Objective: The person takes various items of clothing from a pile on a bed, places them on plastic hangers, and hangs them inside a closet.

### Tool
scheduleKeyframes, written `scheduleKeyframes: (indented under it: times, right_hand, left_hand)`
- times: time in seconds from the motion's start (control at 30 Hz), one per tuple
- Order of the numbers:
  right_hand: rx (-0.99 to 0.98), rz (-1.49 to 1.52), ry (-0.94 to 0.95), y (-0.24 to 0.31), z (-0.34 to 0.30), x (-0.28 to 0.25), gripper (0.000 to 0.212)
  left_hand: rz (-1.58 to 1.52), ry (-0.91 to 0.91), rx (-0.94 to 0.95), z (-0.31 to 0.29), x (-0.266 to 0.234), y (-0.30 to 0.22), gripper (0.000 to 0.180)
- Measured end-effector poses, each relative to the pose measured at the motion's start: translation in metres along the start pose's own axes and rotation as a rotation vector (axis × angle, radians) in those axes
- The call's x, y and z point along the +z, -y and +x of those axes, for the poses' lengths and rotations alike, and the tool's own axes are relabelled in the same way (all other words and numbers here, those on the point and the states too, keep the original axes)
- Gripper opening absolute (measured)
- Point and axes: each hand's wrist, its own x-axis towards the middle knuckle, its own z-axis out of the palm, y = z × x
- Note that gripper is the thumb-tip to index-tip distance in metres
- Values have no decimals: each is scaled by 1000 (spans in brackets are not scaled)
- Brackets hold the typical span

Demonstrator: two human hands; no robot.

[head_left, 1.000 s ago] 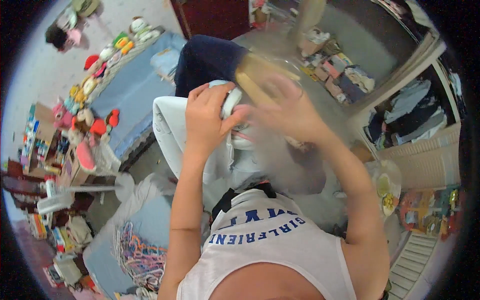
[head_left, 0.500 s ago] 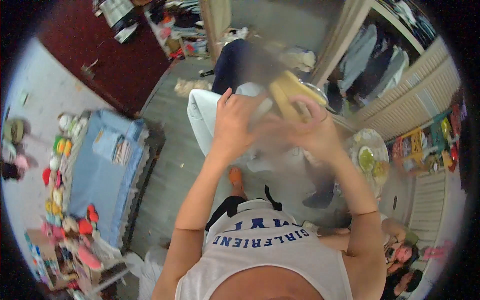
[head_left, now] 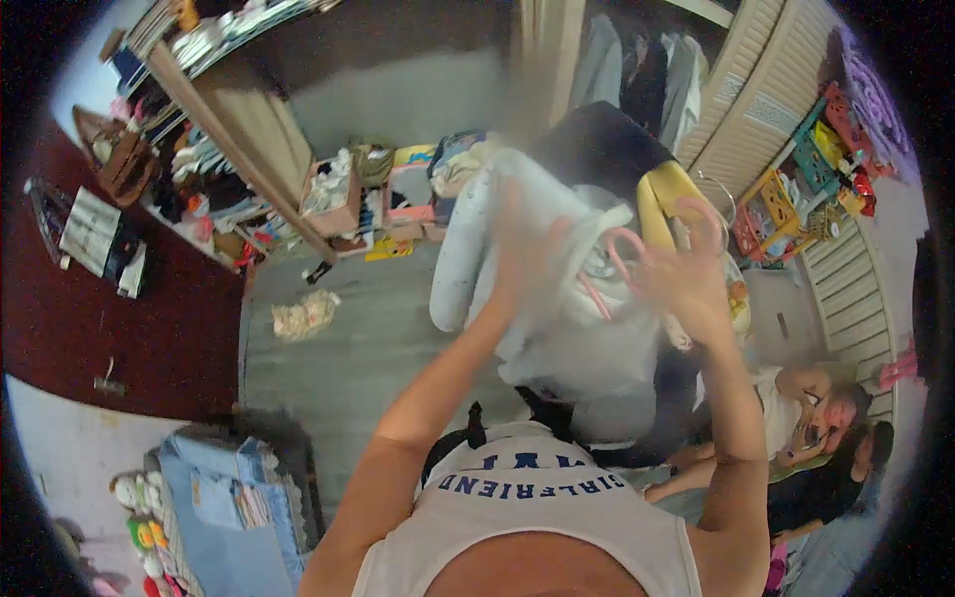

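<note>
A pale grey-white garment (head_left: pixel 577 343) hangs in front of me, with a pink hanger (head_left: pixel 619 244) at its neck. My right hand (head_left: pixel 686 289) is closed at the hangers, its fingers by the pink hook. Beside it stands a broad yellow hanger (head_left: pixel 654 204) with a metal hook (head_left: pixel 718 189). Dark navy cloth (head_left: pixel 612 139) shows behind the pale garment and again below it. My left hand (head_left: pixel 527 239) lies over the pale garment's left part. Motion smears its fingers, so their grip is hidden.
An open wardrobe with hanging clothes (head_left: pixel 637 75) and louvred doors (head_left: pixel 736 90) stands ahead. Storage boxes (head_left: pixel 333 194) line the far wall. Cream cloth (head_left: pixel 304 314) lies on the floor. A blue sofa (head_left: pixel 214 527) is at lower left. Two people (head_left: pixel 826 438) sit at right.
My view has swung so more of the wardrobe and boxes shows. The pale garment is now spread out between my hands, and the yellow hanger is farther right with my right hand.
</note>
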Motion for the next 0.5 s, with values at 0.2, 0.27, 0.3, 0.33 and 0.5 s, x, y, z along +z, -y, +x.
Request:
scheduleKeyframes:
  times: [0.2,0.27,0.3,0.33,0.5]
  right_hand:
    - [115,74,17,-18,77,-65,72]
    - [54,-15,18,-27,112,-79,72]
    - [67,-51,32,-30,128,-87,72]
    - [68,-57,84,-36,147,-95,72]
    - [26,50,187,-75,252,-116,62]
  left_hand:
    - [-284,185,-42,96,118,-3,73]
    - [-390,141,-35,124,152,6,70]
    - [-491,142,-46,141,166,13,69]
    - [-570,152,-123,155,178,19,68]
    - [-648,166,-178,245,212,66,66]
